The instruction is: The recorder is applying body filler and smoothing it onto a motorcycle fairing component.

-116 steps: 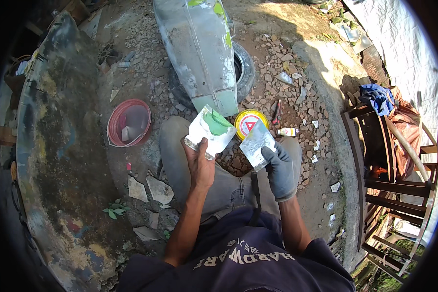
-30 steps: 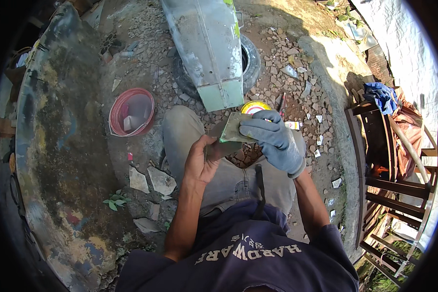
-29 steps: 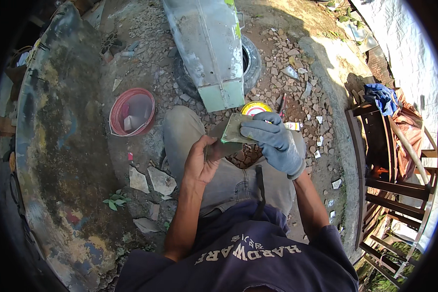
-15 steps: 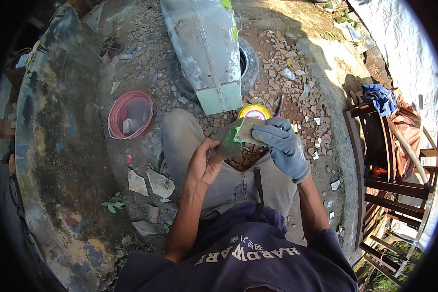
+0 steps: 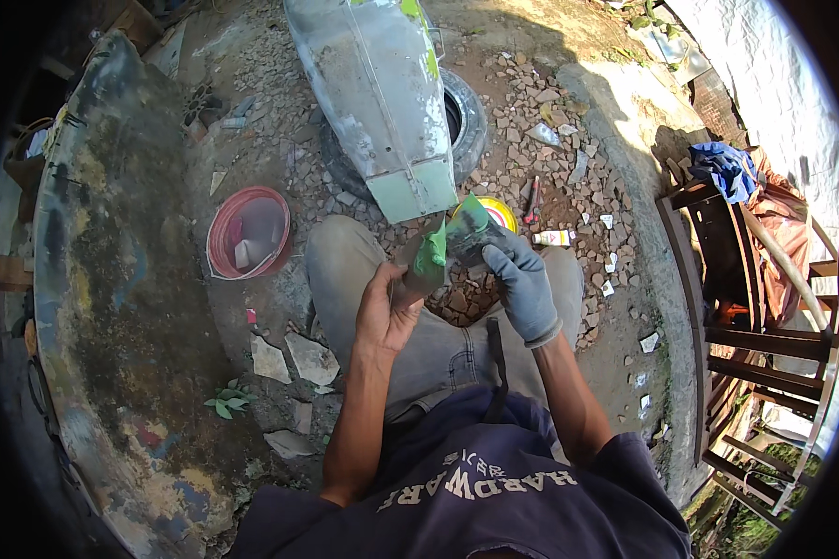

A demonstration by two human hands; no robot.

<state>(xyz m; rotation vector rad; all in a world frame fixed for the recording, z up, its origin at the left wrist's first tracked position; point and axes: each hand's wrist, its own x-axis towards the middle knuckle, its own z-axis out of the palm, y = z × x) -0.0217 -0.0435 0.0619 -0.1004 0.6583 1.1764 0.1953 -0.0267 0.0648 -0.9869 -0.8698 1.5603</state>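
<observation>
My bare left hand [image 5: 384,312] is closed on a flat, dark putty board [image 5: 418,284]. Green putty [image 5: 432,250] is heaped along the board's upper right edge. My right hand [image 5: 527,293], in a grey-blue glove, pinches a thin, flat putty spreader [image 5: 473,228] with green on its upper end. The spreader stands tilted close beside the putty; I cannot tell whether they touch. Both hands are above my lap. Just beyond, a yellow-rimmed round can [image 5: 505,213] is partly hidden by the spreader. A long grey-and-green metal body part [image 5: 382,102] rests over a tyre [image 5: 474,121].
On the left stands a red bucket [image 5: 213,244] with pale blocks inside. A small tube [image 5: 554,238] and a red-handled tool [image 5: 533,199] lie right of the can. Broken stones [image 5: 531,102] cover the ground. A brown wooden frame [image 5: 764,337] is at far right.
The spreader in my right hand has swung more upright, showing its green-smeared face, and the gloved hand has shifted left and down. The putty has moved left with the board.
</observation>
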